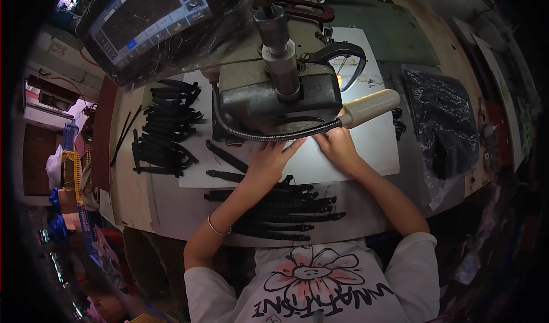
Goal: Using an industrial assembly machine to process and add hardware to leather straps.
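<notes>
Both my hands reach under the head of a sewing machine [280, 88], over a white sheet [374, 157]. My left hand [270, 162] has its thumb stretched toward the right hand and its fingers extended; their tips are hidden by the machine. My right hand [338, 151] lies close by on the right, below the lamp, with most of its fingers hidden. Whatever lies between the fingertips cannot be made out. Beside my left forearm lie two black straps [226, 156]. More black straps [280, 217] lie in a row at the near edge, partly under that forearm.
A large pile of black straps [168, 126] lies at the left. A lamp [372, 107] on a bendable metal neck crosses before the machine head. A screen [148, 26] stands at the upper left. At the right is a clear plastic bag [443, 123] with dark contents.
</notes>
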The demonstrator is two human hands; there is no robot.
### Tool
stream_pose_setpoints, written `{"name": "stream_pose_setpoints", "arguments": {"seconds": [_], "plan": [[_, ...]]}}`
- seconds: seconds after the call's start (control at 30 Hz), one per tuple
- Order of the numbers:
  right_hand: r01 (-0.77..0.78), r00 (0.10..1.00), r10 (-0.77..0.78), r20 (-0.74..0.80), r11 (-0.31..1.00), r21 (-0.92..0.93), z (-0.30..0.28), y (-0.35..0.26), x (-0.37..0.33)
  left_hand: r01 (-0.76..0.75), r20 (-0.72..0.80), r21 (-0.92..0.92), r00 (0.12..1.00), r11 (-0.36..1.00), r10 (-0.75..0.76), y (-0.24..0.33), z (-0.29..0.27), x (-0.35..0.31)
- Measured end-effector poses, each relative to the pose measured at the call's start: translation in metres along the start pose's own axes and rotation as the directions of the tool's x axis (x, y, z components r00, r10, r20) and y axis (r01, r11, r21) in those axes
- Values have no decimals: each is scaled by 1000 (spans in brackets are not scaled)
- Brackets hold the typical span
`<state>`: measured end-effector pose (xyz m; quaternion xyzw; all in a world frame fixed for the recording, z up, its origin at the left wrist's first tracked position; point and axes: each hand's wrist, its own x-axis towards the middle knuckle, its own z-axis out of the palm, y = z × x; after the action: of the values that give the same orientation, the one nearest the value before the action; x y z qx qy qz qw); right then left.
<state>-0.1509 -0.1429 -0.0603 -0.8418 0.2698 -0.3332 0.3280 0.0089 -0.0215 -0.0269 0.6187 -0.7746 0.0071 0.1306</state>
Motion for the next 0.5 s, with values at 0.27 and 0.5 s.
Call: {"name": "stream_pose_setpoints", "arguments": {"seconds": [0.27,0.5], "plan": [[-66,998,66,1,998,-7,0,-2,1,63,66,-58,996,996,-59,-3,2,0],[-29,1000,28,-8,998,-52,-2,-6,-1,73,23,-93,997,993,-72,4,-1,-3]]}}
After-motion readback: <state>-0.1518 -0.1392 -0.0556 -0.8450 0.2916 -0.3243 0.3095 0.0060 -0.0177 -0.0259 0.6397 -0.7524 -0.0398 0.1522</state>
